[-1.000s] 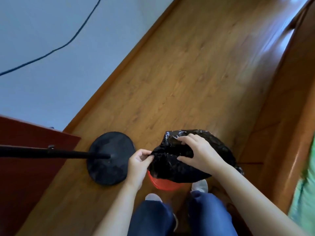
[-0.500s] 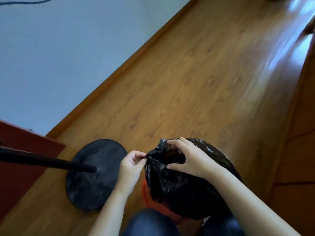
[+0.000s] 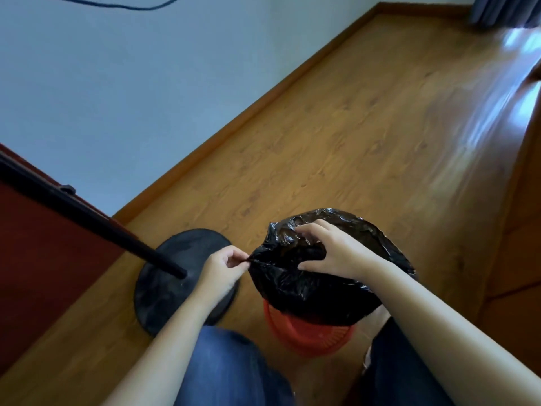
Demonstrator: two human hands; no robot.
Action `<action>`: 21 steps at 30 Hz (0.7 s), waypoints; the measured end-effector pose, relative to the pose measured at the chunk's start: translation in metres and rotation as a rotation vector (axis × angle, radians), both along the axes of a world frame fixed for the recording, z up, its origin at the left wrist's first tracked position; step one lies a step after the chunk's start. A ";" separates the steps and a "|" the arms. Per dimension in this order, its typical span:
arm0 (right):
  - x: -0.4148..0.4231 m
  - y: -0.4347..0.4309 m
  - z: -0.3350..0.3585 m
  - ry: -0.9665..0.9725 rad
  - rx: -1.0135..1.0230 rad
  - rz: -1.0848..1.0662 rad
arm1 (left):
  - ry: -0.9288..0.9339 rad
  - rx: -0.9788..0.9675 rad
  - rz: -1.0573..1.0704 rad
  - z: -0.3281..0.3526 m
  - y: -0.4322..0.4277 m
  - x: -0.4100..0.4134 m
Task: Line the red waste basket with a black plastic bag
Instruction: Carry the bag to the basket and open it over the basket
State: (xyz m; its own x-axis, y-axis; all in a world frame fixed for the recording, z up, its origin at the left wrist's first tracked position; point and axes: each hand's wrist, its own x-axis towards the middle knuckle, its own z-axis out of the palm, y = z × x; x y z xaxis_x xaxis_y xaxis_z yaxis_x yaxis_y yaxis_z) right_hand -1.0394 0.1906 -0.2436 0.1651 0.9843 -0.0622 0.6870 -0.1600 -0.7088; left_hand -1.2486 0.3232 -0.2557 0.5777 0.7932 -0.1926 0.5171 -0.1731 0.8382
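A crumpled black plastic bag [image 3: 310, 291] hangs bunched over the red waste basket [image 3: 307, 335], which stands on the wooden floor between my knees. Only the basket's near rim and mesh wall show below the bag. My left hand [image 3: 222, 268] pinches the bag's left edge between thumb and fingers. My right hand [image 3: 330, 250] lies on top of the bag, its fingers curled into the folds near the opening and its thumb pressed against the plastic.
A black round stand base [image 3: 172, 291] with a slanting black pole [image 3: 87, 221] sits just left of my left hand. A dark red cabinet [image 3: 38, 259] stands at far left. A wooden bed frame [image 3: 524, 230] runs along the right. Open wooden floor [image 3: 351, 127] stretches ahead.
The view has tilted up and the basket's red rim shows more below the bag. Both hands keep their grip; the bag has lifted slightly off the basket.
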 end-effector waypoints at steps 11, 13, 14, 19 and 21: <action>-0.036 0.020 -0.013 0.028 -0.010 0.013 | 0.189 0.138 -0.138 -0.007 0.019 -0.009; -0.039 0.024 -0.016 -0.048 0.032 0.010 | 0.186 0.139 -0.181 -0.014 0.022 -0.014; -0.040 0.026 -0.016 -0.111 0.044 0.024 | 0.184 0.138 -0.196 -0.017 0.023 -0.015; -0.023 0.026 -0.014 -0.333 0.049 0.137 | 0.194 0.154 -0.256 -0.025 0.031 -0.011; -0.011 0.022 -0.016 -0.391 -0.011 0.196 | 0.160 0.187 -0.269 -0.029 0.032 -0.003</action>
